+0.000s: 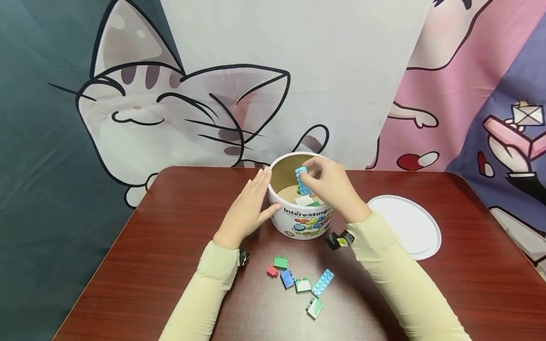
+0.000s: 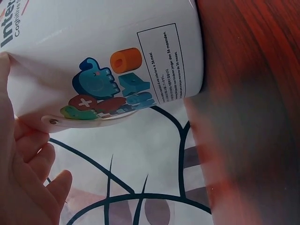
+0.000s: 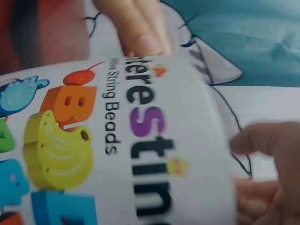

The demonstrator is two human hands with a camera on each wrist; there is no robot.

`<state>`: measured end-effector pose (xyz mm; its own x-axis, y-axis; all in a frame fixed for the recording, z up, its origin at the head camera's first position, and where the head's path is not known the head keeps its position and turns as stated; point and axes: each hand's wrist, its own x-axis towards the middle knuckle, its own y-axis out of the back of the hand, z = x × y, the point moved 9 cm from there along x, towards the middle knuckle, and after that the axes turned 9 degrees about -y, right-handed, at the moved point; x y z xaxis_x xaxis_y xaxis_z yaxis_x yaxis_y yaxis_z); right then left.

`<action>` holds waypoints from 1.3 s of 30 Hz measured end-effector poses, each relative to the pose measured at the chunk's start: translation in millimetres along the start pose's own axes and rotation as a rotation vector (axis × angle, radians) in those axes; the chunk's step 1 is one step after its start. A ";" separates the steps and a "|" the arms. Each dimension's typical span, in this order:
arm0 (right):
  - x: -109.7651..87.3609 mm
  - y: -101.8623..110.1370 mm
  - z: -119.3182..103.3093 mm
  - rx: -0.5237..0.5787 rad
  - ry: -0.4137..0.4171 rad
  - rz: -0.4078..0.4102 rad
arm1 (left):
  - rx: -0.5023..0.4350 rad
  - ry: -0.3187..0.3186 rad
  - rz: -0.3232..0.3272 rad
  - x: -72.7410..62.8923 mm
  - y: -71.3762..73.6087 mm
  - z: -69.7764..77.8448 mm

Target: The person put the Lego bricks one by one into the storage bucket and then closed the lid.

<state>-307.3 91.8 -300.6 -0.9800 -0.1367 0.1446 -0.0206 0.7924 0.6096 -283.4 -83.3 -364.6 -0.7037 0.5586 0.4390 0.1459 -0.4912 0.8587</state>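
A reddish-brown table (image 1: 141, 265) with wood grain and rounded far corners fills the lower part of the head view, a pale sheen showing at the bottom centre. Just right of the frame's middle, a white printed tub (image 1: 281, 222) stands upright and open on it. To the right, a round white lid (image 1: 409, 227) lies flat, its left edge partly covered. Below the tub, at lower centre, loose bricks lie scattered: a green brick (image 1: 280, 263), a small red brick (image 1: 272, 271) at its lower left, a blue brick (image 1: 287, 279), a green-and-white brick (image 1: 303, 285), a long light-blue brick (image 1: 322, 283) lying slantwise, and, lowest, another green-and-white one (image 1: 314, 308).
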 end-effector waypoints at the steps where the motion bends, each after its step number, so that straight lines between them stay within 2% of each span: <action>1: 3.8 -2.6 2.2 -0.011 -0.031 0.000 | -0.002 0.002 -0.001 -0.2 -0.1 0.0; 5: 18.6 -12.9 11.4 -0.076 -0.160 -0.018 | -0.008 -0.004 -0.004 -0.4 0.2 1.5; 8: 28.6 -22.2 16.2 -0.098 -0.225 -0.071 | -0.009 -0.006 -0.003 0.2 1.2 2.0; 11: 33.7 -28.3 17.2 -0.087 -0.257 -0.113 | -0.004 -0.005 0.000 0.9 2.5 1.8; 14: 32.9 -28.7 17.2 -0.080 -0.262 -0.115 | -0.001 -0.011 0.003 1.7 2.5 2.0; 17: 28.3 -25.0 14.7 -0.084 -0.217 -0.081 | -0.008 -0.019 0.006 2.3 2.3 2.8; 23: 10.5 -9.5 -0.3 -0.098 -0.042 0.041 | -0.024 -0.011 0.008 1.9 2.6 2.1; 26: -2.7 -4.6 -6.8 -0.079 0.013 0.057 | -0.028 -0.006 0.004 1.6 2.1 1.3; 32: -33.5 -0.4 -20.0 -0.025 0.089 0.021 | -0.033 0.014 -0.015 0.4 0.0 -1.0; 39: -70.8 -4.1 -23.3 -0.087 0.198 -0.121 | -0.033 0.006 -0.006 0.7 0.2 -1.3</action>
<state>-233.2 84.3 -295.2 -0.9134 -0.3481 0.2110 -0.1101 0.7102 0.6953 -284.8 -83.8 -364.5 -0.7087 0.5578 0.4319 0.1186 -0.5093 0.8524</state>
